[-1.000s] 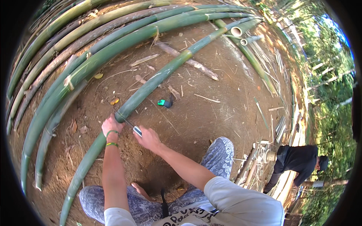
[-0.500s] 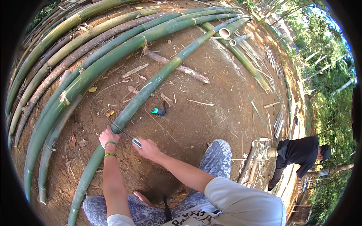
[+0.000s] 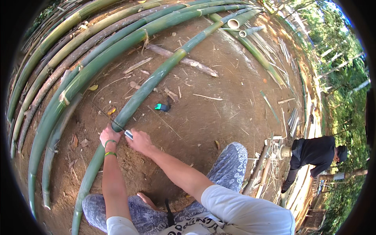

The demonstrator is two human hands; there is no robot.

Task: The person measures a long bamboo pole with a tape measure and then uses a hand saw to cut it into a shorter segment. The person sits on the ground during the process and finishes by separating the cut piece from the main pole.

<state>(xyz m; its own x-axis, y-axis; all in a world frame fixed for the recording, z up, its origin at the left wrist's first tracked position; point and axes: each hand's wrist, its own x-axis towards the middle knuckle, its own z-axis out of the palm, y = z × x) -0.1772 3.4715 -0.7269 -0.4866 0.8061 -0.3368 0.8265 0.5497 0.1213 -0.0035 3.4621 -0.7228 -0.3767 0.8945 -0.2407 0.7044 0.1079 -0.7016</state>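
The pole (image 3: 150, 86), a green bamboo, slants over the dirt from the lower left to the upper right; its near end is cut off by the lower edge, and its far end is hard to separate from the other poles there. The saw (image 3: 129, 134) has its thin, dark blade across it; the teeth and any cut are too small to make out. The right hand (image 3: 140, 142) is clamped on the saw's handle, hiding most of it. The left hand (image 3: 109, 135) grips the pole just beside the blade, some of its fingers out of sight. Near the pole lies a green-and-black box (image 3: 161, 107), its kind unclear. Beyond, a branch (image 3: 199, 67) passes partly out of view behind the pole. More bamboo (image 3: 84, 74) curves along the left, running into the dark rim. At right a co-worker (image 3: 317, 154) in black bends over, hands not visible.
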